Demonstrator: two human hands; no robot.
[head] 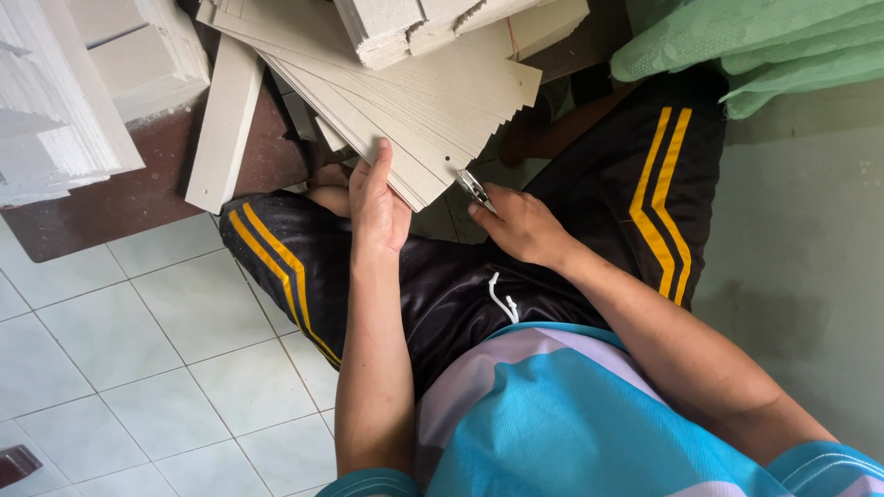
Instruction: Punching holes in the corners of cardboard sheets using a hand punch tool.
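A fanned stack of thin grey cardboard sheets [433, 101] rests over the lap of a person sitting in shiny black shorts with yellow stripes [460, 276]. The left hand [378, 198] lies at the near edge of the stack, its fingers flat along the sheets and its thumb tucked under, so it is pinching them. The right hand [520, 225] is just beside the near corner of the stack, fingers curled tight around a small shiny metal tool [474, 189] whose tip touches the sheet edge by a little round hole. On top of the stack, at its far side, sit chunky white foam blocks [414, 23]. Left of the stack a long pale board [226, 124] leans on a dark brown wooden table [138, 184]. Right of the stack lies a green plastic bag [764, 46]. Below the stack is a pale tiled floor [138, 368].
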